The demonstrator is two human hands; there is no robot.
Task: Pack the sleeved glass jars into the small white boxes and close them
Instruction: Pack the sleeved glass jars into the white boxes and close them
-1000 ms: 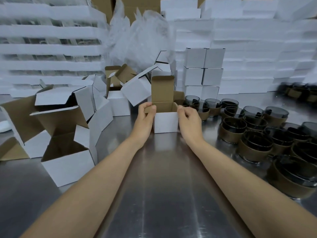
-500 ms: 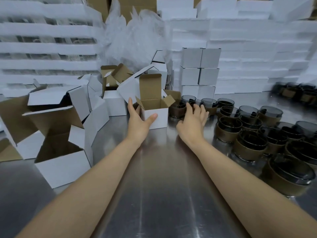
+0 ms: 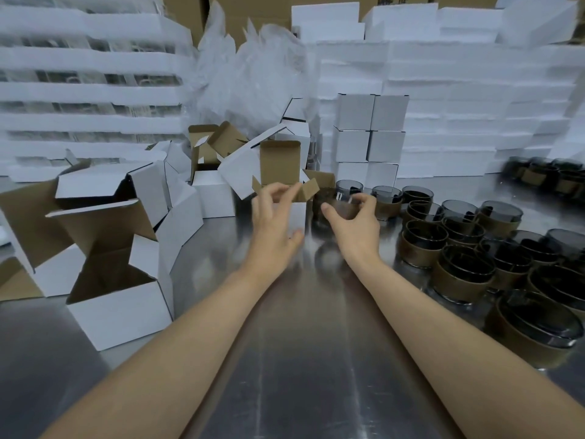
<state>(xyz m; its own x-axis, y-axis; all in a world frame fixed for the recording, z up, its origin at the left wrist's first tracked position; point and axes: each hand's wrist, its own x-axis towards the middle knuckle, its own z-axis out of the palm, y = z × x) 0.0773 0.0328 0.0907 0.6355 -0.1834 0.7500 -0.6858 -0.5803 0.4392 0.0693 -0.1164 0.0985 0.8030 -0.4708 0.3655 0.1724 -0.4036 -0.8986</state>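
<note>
Watching the head view, I see the left grip [image 3: 272,223] at the front of the open box [image 3: 300,213], which stands on the steel worktop [image 3: 300,343]. Its fingers curl over the box's front rim and the thumb lies low on the white front wall, so it holds the box. The box's lid stands upright and both side flaps are spread outward. The right grip [image 3: 354,223] is wrapped round a jar [image 3: 340,207] just right of the box, thumb on the near side and fingers curled over the far rim. Blur keeps me from telling whether the jar is lifted or resting on the worktop. More jars [image 3: 459,248] in brown sleeves crowd the worktop to the right, close together. A stack of closed boxes [image 3: 370,131] stands behind the jar. A heap of open boxes [image 3: 120,248] lies to the left, some tipped over. White foam sheets [image 3: 474,90] are piled along the back.
</note>
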